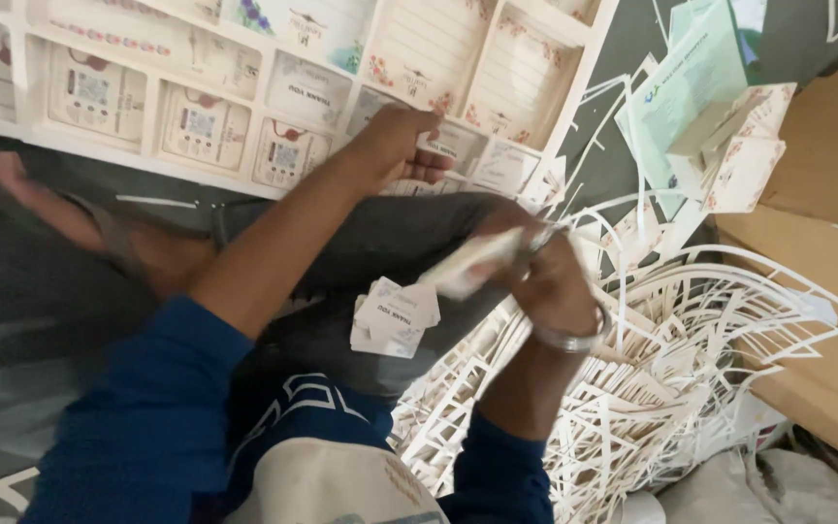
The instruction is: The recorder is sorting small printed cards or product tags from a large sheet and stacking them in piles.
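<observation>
My left hand (395, 146) reaches forward onto the edge of a large printed card sheet (244, 87) and touches small punched cards there; its fingers are curled on a card. My right hand (545, 277), with a metal bangle on the wrist, is closed around a small stack of cut cards (467, 264), blurred by motion. A loose pile of small white cards (395, 318) rests on my dark-trousered leg between the two arms.
A heap of white cut-out paper frames (671, 369) lies at the right. Small card stacks (744, 160) and green-white leaflets (691, 78) sit beyond it. Brown cardboard (826, 243) lies at the far right. My bare foot (41, 204) rests at the left.
</observation>
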